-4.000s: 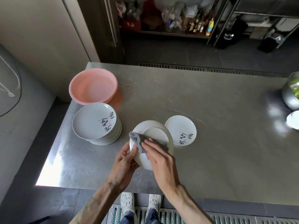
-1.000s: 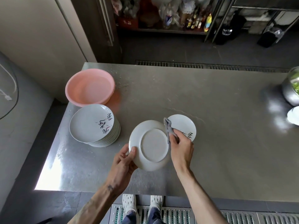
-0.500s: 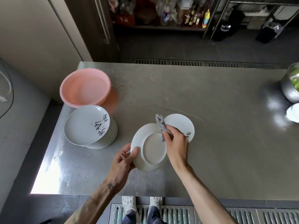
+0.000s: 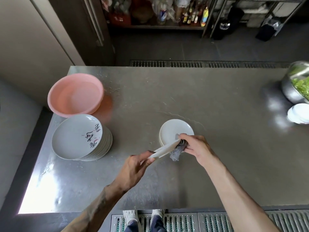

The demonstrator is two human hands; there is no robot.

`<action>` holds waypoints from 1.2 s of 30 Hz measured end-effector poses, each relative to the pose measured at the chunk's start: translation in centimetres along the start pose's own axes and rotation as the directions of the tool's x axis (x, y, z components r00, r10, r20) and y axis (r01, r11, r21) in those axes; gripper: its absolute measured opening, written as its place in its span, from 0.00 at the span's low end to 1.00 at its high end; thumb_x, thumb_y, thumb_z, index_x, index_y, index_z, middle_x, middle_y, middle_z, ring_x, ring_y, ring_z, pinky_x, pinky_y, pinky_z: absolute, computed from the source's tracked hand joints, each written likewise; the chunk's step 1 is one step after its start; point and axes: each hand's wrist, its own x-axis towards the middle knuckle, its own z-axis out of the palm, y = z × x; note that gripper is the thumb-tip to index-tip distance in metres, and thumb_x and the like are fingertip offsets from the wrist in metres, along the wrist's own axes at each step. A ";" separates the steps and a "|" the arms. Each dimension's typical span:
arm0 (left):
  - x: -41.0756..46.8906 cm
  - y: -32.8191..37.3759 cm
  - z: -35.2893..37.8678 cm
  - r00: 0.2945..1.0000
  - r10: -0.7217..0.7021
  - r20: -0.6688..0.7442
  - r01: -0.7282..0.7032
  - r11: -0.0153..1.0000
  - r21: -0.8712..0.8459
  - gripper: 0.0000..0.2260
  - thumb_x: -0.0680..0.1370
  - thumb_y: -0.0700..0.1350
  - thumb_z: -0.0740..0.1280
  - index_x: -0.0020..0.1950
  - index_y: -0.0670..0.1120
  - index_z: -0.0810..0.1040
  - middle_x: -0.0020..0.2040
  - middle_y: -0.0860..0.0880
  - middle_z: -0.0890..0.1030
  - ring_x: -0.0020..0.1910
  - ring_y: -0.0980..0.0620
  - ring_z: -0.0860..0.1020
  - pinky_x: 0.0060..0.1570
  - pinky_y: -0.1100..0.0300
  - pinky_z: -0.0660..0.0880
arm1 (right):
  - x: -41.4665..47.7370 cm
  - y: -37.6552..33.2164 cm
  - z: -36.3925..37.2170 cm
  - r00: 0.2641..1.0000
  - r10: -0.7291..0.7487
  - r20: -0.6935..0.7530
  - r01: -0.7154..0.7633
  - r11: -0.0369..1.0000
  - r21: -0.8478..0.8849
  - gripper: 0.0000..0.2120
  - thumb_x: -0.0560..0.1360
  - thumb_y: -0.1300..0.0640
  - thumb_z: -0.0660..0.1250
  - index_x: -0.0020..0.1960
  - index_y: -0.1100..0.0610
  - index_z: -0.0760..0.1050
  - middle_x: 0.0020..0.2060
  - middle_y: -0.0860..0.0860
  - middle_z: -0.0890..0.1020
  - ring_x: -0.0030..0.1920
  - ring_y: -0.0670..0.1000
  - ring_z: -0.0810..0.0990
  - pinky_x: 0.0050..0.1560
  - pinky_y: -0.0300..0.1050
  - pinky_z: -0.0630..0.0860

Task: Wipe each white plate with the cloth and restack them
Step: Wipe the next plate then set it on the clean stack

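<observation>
A white plate (image 4: 164,149) is held edge-on above the steel table (image 4: 217,148), tilted. My left hand (image 4: 135,166) pinches its near rim. My right hand (image 4: 195,149) grips the far rim together with the grey cloth (image 4: 176,152), which hangs below the plate. Behind them a single white plate (image 4: 173,129) lies flat on the table, partly hidden by my right hand. A tall stack of white plates (image 4: 78,138) with painted marks stands at the left.
A pink basin (image 4: 75,94) sits behind the stack at the table's left corner. A metal bowl of greens (image 4: 297,84) and a small white dish (image 4: 299,113) are at the right edge. Beyond the table are a floor drain and shelves with bottles.
The plate has been turned from showing its underside to nearly edge-on. My right hand with the cloth has slid to the far rim. The camera shifted slightly.
</observation>
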 end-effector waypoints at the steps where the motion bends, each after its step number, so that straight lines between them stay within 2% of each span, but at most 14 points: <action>1: 0.5 -0.1 0.1 1.000 0.015 0.022 -0.015 1.000 0.001 0.08 0.86 0.51 0.63 0.60 0.55 0.81 0.42 0.55 0.81 0.39 0.56 0.78 0.41 0.54 0.75 | 0.3 0.1 -0.4 1.000 -0.007 -0.015 0.007 1.000 0.001 0.14 0.70 0.63 0.74 0.49 0.74 0.79 0.37 0.57 0.79 0.38 0.55 0.81 0.36 0.44 0.82; 2: 1.0 -0.2 0.2 0.999 0.031 0.032 -0.031 1.000 0.003 0.09 0.85 0.49 0.64 0.63 0.54 0.81 0.51 0.58 0.84 0.50 0.59 0.81 0.51 0.57 0.77 | 0.7 0.3 -0.8 0.999 -0.019 -0.039 0.019 1.000 -0.002 0.12 0.71 0.64 0.74 0.47 0.74 0.80 0.36 0.56 0.79 0.37 0.54 0.79 0.37 0.45 0.83; 4: 2.0 -0.9 0.7 0.995 0.096 0.006 -0.096 0.993 0.061 0.12 0.84 0.44 0.67 0.67 0.48 0.82 0.65 0.57 0.81 0.70 0.56 0.75 0.73 0.58 0.67 | 1.4 0.8 -1.3 0.995 -0.037 -0.090 0.038 0.999 0.006 0.06 0.70 0.67 0.73 0.44 0.71 0.81 0.36 0.55 0.78 0.37 0.52 0.76 0.46 0.51 0.85; 5: 2.4 -1.4 1.0 0.992 0.127 -0.014 -0.125 0.986 0.107 0.13 0.83 0.41 0.68 0.67 0.46 0.81 0.69 0.54 0.79 0.75 0.53 0.70 0.77 0.56 0.61 | 1.7 0.9 -1.6 0.993 -0.042 -0.106 0.044 0.999 0.016 0.02 0.70 0.68 0.72 0.41 0.68 0.82 0.35 0.54 0.78 0.38 0.52 0.75 0.47 0.51 0.83; 7: 2.9 -2.5 1.8 0.986 0.152 -0.065 -0.137 0.972 0.189 0.17 0.80 0.36 0.70 0.70 0.40 0.78 0.76 0.45 0.71 0.79 0.46 0.64 0.79 0.51 0.58 | 2.5 1.3 -2.1 0.989 -0.066 -0.129 0.065 0.998 -0.006 0.05 0.68 0.69 0.71 0.36 0.61 0.82 0.34 0.53 0.76 0.37 0.52 0.74 0.45 0.49 0.80; 10: 4.2 -3.2 3.0 0.983 0.098 -0.153 -0.070 0.981 0.180 0.25 0.77 0.36 0.73 0.74 0.39 0.73 0.79 0.36 0.61 0.79 0.38 0.61 0.74 0.46 0.66 | 3.8 2.0 -2.9 0.981 -0.076 -0.180 0.068 0.996 -0.053 0.03 0.66 0.68 0.73 0.36 0.61 0.82 0.34 0.52 0.77 0.37 0.51 0.73 0.45 0.48 0.76; 13: 6.2 -3.6 4.4 0.988 0.034 -0.150 -0.012 0.989 0.146 0.36 0.74 0.37 0.77 0.76 0.47 0.61 0.75 0.32 0.66 0.74 0.30 0.67 0.70 0.40 0.71 | 5.6 3.1 -3.5 0.968 -0.088 -0.234 0.077 0.995 -0.057 0.05 0.65 0.67 0.73 0.39 0.66 0.79 0.34 0.52 0.75 0.38 0.50 0.70 0.44 0.48 0.70; 16: 8.0 -4.1 5.4 0.988 -0.146 -0.051 0.149 0.987 0.060 0.47 0.71 0.42 0.80 0.80 0.52 0.53 0.75 0.35 0.69 0.73 0.37 0.71 0.70 0.43 0.71 | 7.0 3.8 -4.0 0.938 -0.135 -0.319 0.110 0.989 -0.095 0.06 0.65 0.66 0.74 0.40 0.65 0.79 0.31 0.50 0.75 0.35 0.50 0.68 0.40 0.44 0.66; 18: 9.4 -4.9 6.1 0.966 -0.260 0.005 0.260 0.965 0.020 0.51 0.71 0.43 0.81 0.83 0.46 0.48 0.78 0.40 0.66 0.76 0.40 0.68 0.72 0.44 0.69 | 8.1 4.4 -4.4 0.927 -0.157 -0.340 0.120 0.985 -0.127 0.06 0.65 0.66 0.75 0.40 0.65 0.78 0.31 0.50 0.78 0.34 0.49 0.70 0.38 0.43 0.67; 24: 12.7 -7.7 7.5 0.933 -0.358 0.039 0.354 0.932 0.082 0.52 0.72 0.42 0.80 0.83 0.41 0.46 0.82 0.40 0.60 0.79 0.41 0.62 0.76 0.51 0.62 | 10.9 5.8 -4.4 0.918 -0.169 -0.359 0.096 0.972 -0.212 0.08 0.64 0.67 0.74 0.39 0.65 0.77 0.35 0.57 0.85 0.33 0.50 0.75 0.38 0.43 0.73; 28: 13.4 -8.8 8.4 0.923 -0.381 0.051 0.376 0.923 0.077 0.52 0.73 0.41 0.79 0.83 0.42 0.45 0.82 0.41 0.57 0.80 0.42 0.60 0.77 0.49 0.60 | 11.1 5.6 -4.3 0.900 -0.229 -0.370 0.110 0.942 -0.317 0.10 0.60 0.61 0.73 0.33 0.61 0.72 0.25 0.46 0.75 0.28 0.50 0.70 0.31 0.41 0.68; 30: 13.2 -9.2 9.0 0.916 -0.397 0.061 0.393 0.916 0.077 0.52 0.73 0.42 0.79 0.83 0.43 0.45 0.83 0.42 0.57 0.81 0.43 0.59 0.78 0.48 0.59 | 10.7 5.4 -4.4 0.892 -0.254 -0.375 0.121 0.932 -0.343 0.10 0.56 0.57 0.69 0.31 0.58 0.69 0.23 0.44 0.72 0.25 0.48 0.68 0.28 0.41 0.65; 34: 12.5 -9.7 10.3 0.912 -0.406 0.050 0.404 0.914 0.044 0.50 0.74 0.44 0.78 0.84 0.47 0.45 0.84 0.47 0.54 0.81 0.45 0.56 0.79 0.45 0.59 | 10.2 5.6 -4.8 0.883 -0.253 -0.396 0.100 0.925 -0.367 0.13 0.62 0.65 0.71 0.31 0.58 0.67 0.24 0.45 0.70 0.28 0.52 0.68 0.31 0.42 0.66; 36: 12.4 -10.2 10.9 0.914 -0.405 0.032 0.403 0.913 0.056 0.50 0.75 0.45 0.77 0.84 0.48 0.43 0.84 0.48 0.51 0.82 0.46 0.54 0.80 0.49 0.56 | 9.9 5.7 -5.1 0.862 -0.273 -0.427 0.095 0.914 -0.394 0.13 0.64 0.67 0.70 0.31 0.58 0.67 0.24 0.47 0.70 0.28 0.52 0.68 0.31 0.42 0.65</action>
